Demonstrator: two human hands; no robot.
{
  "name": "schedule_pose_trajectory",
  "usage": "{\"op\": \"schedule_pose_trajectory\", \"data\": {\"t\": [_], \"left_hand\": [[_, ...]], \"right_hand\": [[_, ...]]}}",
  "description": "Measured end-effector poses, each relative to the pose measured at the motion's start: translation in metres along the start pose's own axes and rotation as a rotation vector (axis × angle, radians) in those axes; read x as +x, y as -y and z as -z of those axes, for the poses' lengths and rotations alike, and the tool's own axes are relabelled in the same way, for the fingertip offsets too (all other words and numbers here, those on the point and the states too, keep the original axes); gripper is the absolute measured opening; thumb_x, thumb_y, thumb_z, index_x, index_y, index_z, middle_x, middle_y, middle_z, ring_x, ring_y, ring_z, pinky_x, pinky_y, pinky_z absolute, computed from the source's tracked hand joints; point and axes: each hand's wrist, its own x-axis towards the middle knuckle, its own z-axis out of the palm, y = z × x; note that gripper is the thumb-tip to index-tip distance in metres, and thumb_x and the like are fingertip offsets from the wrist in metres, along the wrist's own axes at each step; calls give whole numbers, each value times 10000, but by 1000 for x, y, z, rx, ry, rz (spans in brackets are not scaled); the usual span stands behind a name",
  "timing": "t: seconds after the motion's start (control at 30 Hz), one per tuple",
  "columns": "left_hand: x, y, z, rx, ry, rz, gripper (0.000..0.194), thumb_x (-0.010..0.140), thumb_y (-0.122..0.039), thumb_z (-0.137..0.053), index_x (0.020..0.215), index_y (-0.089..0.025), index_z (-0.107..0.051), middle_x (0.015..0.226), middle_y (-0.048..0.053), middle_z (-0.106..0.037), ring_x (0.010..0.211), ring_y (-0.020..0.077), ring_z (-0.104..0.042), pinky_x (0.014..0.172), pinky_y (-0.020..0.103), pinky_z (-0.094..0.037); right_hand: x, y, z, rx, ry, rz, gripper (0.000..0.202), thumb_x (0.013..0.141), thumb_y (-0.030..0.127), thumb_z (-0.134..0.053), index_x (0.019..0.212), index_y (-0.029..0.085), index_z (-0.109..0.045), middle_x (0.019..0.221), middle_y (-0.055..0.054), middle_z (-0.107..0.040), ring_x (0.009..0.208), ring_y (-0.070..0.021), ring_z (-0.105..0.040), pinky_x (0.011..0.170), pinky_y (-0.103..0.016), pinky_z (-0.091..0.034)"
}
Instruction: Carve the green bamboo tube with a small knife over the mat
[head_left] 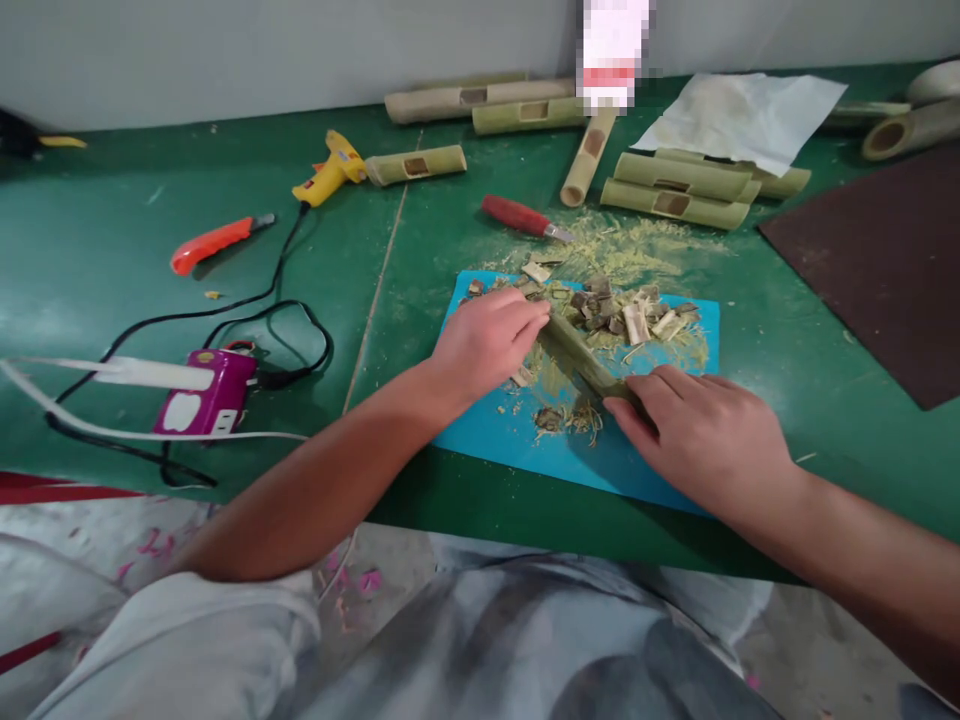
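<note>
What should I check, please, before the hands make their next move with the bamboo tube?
1. Left hand on the far end of the bamboo tube: ok.
2. Right hand around its near end: ok.
3. Blue mat free of scraps: not ok, bamboo chips and shavings lie on it.
4. Red-handled knife apart from both hands: ok, it lies beyond the mat.
5. Orange cutter away from the hands: ok, off to the left.
6. Yellow glue gun cool: cannot tell.

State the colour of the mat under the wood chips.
The mat is bright blue, seen best in the head view.
</note>
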Motion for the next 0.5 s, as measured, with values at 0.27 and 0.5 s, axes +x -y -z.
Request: {"op": "schedule_pose_trajectory", "data": {"t": [0.27,0.5], "left_hand": [[3,10,3,-207,-120,151,198,983,-252,-556,996,-158,-730,873,47,-715,759,130,-652,732,261,-532],[2,12,5,-147,-136,186,145,933,-208,-635,1039,-178,-729,942,47,-661,815,136,-631,740,265,-524]], "right_hand": [[0,-1,2,1,24,-7,387,996,358,-464,718,174,-661,618,-19,-603,526,-122,-434,580,-305,-280],[-2,0,-1,-9,-27,9,362,986,345,-492,725,162,-665,616,-14,-592,517,-117,-443,567,-309,-278]]}}
